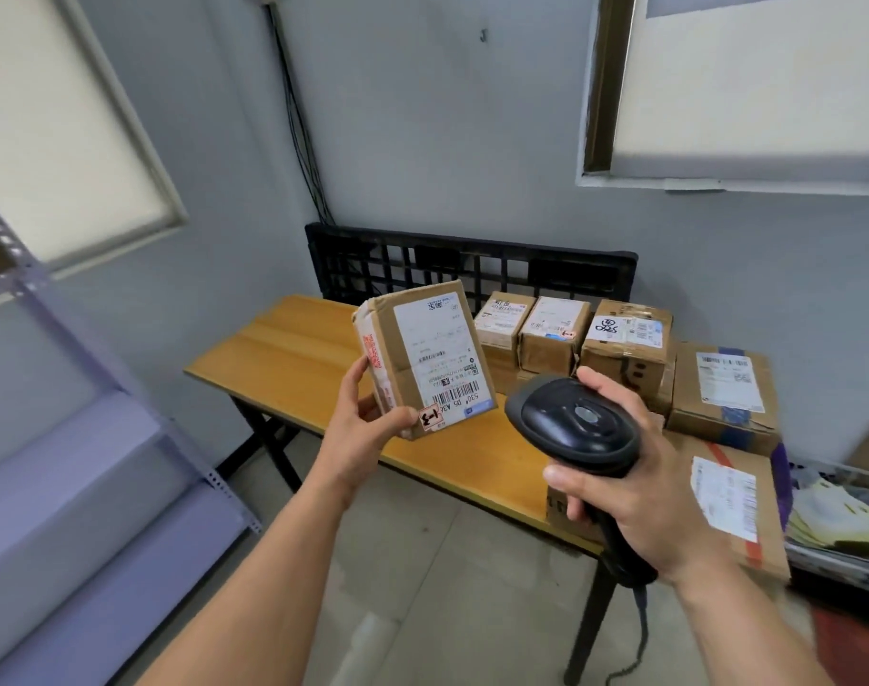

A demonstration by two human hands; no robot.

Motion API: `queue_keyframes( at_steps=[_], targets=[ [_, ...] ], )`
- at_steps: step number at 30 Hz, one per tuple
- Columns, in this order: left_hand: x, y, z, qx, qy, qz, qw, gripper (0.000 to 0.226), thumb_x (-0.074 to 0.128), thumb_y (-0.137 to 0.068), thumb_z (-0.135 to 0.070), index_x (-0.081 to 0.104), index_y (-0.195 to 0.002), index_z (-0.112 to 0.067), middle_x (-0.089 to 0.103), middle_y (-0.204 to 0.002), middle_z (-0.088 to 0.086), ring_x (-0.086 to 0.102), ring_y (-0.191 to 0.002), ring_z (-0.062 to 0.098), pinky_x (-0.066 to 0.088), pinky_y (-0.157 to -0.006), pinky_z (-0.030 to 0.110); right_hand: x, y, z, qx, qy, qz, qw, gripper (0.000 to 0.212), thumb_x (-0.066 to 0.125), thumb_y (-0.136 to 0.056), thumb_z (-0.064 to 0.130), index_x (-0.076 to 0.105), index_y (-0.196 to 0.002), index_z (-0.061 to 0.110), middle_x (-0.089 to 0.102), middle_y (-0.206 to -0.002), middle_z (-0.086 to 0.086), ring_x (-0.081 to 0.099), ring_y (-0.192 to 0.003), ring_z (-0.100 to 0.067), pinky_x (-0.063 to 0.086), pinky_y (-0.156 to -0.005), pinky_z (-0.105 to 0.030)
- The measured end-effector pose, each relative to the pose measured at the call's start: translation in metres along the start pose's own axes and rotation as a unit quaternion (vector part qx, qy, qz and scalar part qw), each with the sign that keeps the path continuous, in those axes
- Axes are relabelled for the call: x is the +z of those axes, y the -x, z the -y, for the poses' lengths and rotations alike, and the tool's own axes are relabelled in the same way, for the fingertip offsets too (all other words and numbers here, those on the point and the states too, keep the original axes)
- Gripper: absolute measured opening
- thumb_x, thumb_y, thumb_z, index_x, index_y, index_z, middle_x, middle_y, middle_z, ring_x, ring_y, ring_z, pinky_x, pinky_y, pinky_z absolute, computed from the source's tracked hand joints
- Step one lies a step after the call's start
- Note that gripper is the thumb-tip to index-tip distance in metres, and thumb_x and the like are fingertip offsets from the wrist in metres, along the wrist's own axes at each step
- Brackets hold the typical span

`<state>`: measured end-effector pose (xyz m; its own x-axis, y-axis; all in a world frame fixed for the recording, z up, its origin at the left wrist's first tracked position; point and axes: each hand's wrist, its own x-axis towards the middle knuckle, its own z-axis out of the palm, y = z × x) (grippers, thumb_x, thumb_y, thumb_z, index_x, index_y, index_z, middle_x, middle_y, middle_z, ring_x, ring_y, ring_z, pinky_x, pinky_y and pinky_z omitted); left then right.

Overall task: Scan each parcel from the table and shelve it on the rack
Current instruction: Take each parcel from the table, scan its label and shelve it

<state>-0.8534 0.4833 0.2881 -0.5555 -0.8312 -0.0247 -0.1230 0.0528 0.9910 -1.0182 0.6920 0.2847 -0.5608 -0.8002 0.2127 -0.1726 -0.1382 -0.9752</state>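
Observation:
My left hand [360,428] holds a small cardboard parcel [422,358] up above the table, tilted, its white shipping label and barcode facing me and a red "1-3" sticker at its lower corner. My right hand [640,480] grips a black handheld barcode scanner [578,420] by the handle, its head turned toward the parcel's label, a short gap apart. A cable hangs from the scanner's handle. Several more cardboard parcels [625,341] sit on the right half of the wooden table [284,354].
A grey metal rack [76,438] stands at the left with bare shelves. A black plastic pallet [467,264] leans against the wall behind the table. A bin of flat bags [841,517] sits low at the far right.

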Motion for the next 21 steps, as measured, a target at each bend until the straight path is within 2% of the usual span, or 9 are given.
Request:
queue_keyframes(
  at_steps=[2,5,7,10,12,14,16,18,21],
  targets=[
    [-0.023,0.005,0.002,0.001,0.004,-0.019,1.000,0.087,0.075,-0.065,-0.027,0.031,-0.138,-0.043,0.068,-0.108,0.001,0.065,-0.100,0.013,0.051,-0.079,0.021,0.017,-0.001,0.006,-0.009,0.001,0.006,1.000,0.086,0.084,-0.065,0.004,0.049,-0.134,0.042,0.067,-0.109,0.002,0.063,-0.052,-0.031,0.056,-0.052,-0.032],
    [-0.063,0.013,0.004,0.003,0.017,-0.037,0.999,0.092,0.078,-0.058,-0.033,0.035,-0.139,-0.043,0.071,-0.110,0.000,0.067,-0.104,0.018,0.052,-0.093,0.037,0.050,-0.001,0.015,-0.020,-0.003,0.016,1.000,0.087,0.085,-0.058,0.013,0.051,-0.132,0.043,0.068,-0.110,0.003,0.063,-0.051,-0.030,0.055,-0.049,-0.031],
    [-0.092,0.019,0.004,0.005,0.019,-0.043,0.999,0.096,0.078,-0.053,-0.040,0.035,-0.139,-0.043,0.072,-0.109,-0.001,0.068,-0.103,0.015,0.052,-0.095,0.041,0.074,-0.002,0.022,-0.028,0.000,0.025,0.999,0.087,0.085,-0.057,0.017,0.051,-0.132,0.043,0.067,-0.111,0.000,0.063,-0.052,-0.029,0.054,-0.048,-0.030],
    [-0.143,0.030,0.005,0.004,0.026,-0.060,0.998,0.091,0.077,-0.055,-0.040,0.035,-0.136,-0.045,0.071,-0.110,-0.001,0.068,-0.102,0.015,0.051,-0.097,0.043,0.117,-0.003,0.033,-0.045,0.006,0.042,0.998,0.085,0.086,-0.057,0.021,0.051,-0.131,0.048,0.065,-0.113,-0.008,0.063,-0.051,-0.032,0.054,-0.048,-0.032],
    [-0.178,0.036,0.008,0.004,0.033,-0.074,0.997,0.085,0.078,-0.063,-0.035,0.035,-0.135,-0.044,0.071,-0.108,0.001,0.068,-0.101,0.017,0.052,-0.096,0.041,0.150,-0.003,0.041,-0.057,0.022,0.056,0.997,0.085,0.085,-0.057,0.023,0.051,-0.131,0.050,0.065,-0.114,-0.007,0.064,-0.052,-0.033,0.056,-0.049,-0.035],
    [-0.212,0.041,0.013,0.008,0.035,-0.096,0.995,0.074,0.075,-0.080,-0.020,0.034,-0.140,-0.038,0.071,-0.103,0.000,0.070,-0.095,0.015,0.055,-0.087,0.032,0.184,-0.002,0.047,-0.063,0.027,0.075,0.995,0.085,0.084,-0.057,0.023,0.050,-0.131,0.048,0.066,-0.113,-0.004,0.064,-0.053,-0.034,0.058,-0.051,-0.040],
    [-0.244,0.048,0.017,0.014,0.033,-0.122,0.992,0.066,0.066,-0.088,-0.012,0.034,-0.141,-0.035,0.071,-0.097,-0.004,0.070,-0.086,0.009,0.052,-0.077,0.024,0.219,-0.003,0.049,-0.070,0.023,0.097,0.993,0.086,0.085,-0.057,0.023,0.050,-0.132,0.047,0.065,-0.111,0.004,0.064,-0.054,-0.033,0.058,-0.052,-0.045],
    [-0.276,0.055,0.020,0.016,0.031,-0.150,0.988,0.063,0.063,-0.090,-0.012,0.033,-0.141,-0.035,0.071,-0.093,-0.007,0.070,-0.081,0.006,0.051,-0.078,0.025,0.253,-0.005,0.050,-0.077,0.019,0.119,0.990,0.087,0.085,-0.056,0.023,0.049,-0.132,0.047,0.066,-0.110,0.012,0.064,-0.056,-0.029,0.058,-0.051,-0.041],
    [-0.324,0.064,0.024,0.018,0.029,-0.191,0.981,0.063,0.061,-0.092,-0.014,0.032,-0.145,-0.030,0.070,-0.094,-0.005,0.068,-0.082,0.005,0.051,-0.073,0.023,0.302,-0.011,0.051,-0.083,0.019,0.157,0.984,0.087,0.084,-0.057,0.022,0.046,-0.133,0.045,0.064,-0.110,0.023,0.063,-0.057,-0.035,0.058,-0.049,-0.037]
  ],
)
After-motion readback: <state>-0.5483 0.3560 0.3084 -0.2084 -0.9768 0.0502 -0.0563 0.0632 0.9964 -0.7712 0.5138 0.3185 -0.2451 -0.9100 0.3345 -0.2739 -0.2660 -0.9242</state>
